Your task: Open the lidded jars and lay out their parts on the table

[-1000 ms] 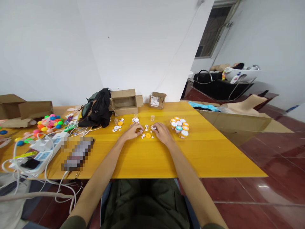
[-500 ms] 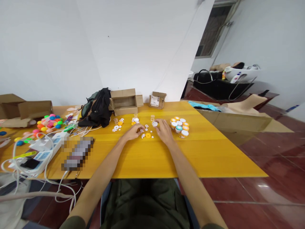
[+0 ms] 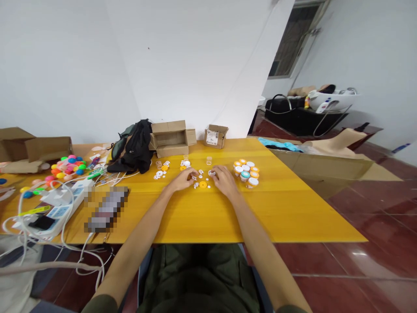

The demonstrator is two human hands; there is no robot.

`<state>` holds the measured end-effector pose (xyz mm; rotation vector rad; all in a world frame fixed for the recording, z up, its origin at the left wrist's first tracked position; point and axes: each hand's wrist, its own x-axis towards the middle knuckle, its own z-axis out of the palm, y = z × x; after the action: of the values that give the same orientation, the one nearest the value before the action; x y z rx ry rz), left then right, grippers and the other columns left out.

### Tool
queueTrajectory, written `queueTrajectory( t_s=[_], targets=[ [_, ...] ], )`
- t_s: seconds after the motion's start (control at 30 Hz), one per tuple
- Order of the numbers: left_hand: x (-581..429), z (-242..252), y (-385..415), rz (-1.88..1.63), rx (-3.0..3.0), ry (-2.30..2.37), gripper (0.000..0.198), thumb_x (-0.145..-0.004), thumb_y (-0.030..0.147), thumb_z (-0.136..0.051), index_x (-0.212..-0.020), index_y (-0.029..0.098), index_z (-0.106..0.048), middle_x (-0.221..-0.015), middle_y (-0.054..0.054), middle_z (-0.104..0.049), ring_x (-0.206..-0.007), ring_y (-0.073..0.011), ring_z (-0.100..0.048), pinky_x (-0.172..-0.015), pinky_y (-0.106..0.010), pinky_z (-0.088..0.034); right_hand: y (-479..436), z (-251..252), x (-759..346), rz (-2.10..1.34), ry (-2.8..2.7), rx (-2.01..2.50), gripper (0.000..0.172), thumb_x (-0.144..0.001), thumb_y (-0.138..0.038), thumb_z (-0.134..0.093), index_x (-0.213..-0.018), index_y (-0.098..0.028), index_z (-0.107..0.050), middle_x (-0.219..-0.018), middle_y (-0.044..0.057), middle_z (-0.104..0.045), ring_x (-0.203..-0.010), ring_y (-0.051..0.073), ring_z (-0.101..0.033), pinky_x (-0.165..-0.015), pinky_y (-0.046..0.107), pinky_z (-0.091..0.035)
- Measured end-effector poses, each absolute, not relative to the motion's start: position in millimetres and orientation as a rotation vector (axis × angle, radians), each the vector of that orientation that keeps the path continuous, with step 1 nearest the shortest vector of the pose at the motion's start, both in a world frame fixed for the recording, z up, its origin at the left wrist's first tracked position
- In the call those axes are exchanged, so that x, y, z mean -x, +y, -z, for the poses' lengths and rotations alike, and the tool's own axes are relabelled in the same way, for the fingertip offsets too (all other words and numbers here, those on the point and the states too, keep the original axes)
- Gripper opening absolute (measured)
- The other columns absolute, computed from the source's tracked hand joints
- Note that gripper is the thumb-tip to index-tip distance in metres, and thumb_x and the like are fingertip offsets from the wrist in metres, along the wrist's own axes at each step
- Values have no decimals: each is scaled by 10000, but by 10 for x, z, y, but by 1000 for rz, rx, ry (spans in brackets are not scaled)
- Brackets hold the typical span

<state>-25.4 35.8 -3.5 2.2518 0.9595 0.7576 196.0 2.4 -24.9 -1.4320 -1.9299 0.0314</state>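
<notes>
My right hand (image 3: 223,179) is closed on a round white lid (image 3: 211,173), which tilts at its fingertips over the table. My left hand (image 3: 184,180) rests on the table with its fingers curved and a gap between thumb and fingers. Close to its fingertips is a small white piece with holes (image 3: 194,178). Between the hands lie a yellow disc (image 3: 203,184) and several small white parts. A clear cup (image 3: 209,161) stands beyond them. To the right of my right hand is a group of small cups with orange, white and teal lids (image 3: 245,168).
Two more sets of parts (image 3: 159,173) lie left of my left hand. Behind stand an open cardboard box (image 3: 172,139) and a smaller box (image 3: 216,136). A black bag (image 3: 135,150), a power strip (image 3: 70,202) with cables, a blurred phone (image 3: 109,208) and colourful balls (image 3: 70,166) fill the left side.
My right hand's fingers have closed round the white lid, which lay flatter before and is now tilted. My left hand stays in nearly the same place.
</notes>
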Motion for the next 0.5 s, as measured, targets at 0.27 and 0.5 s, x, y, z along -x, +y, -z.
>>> queueTrajectory(
  t_s=[0.27,0.5],
  targets=[
    [130,24,286,-798,-2321,1054,204,-857,173,-540,-1001,197,-681,-968,-54,-663,-899,-200,-627,-885,-345,-519,3,233,-1870,-27,-1993,1367,174,-890,-157,-541,-883,-248,-689,-1074,84,-681,-1020,254,-599,-916,416,-486],
    [-8,64,299,-794,-2427,1069,167,-887,189,-548,-904,233,-708,-911,-51,-652,-945,-222,-612,-927,-358,-485,27,268,-1871,-48,-2003,1343,191,-888,-149,-544,-851,-247,-703,-1082,76,-675,-1028,243,-598,-923,413,-482]
  ],
)
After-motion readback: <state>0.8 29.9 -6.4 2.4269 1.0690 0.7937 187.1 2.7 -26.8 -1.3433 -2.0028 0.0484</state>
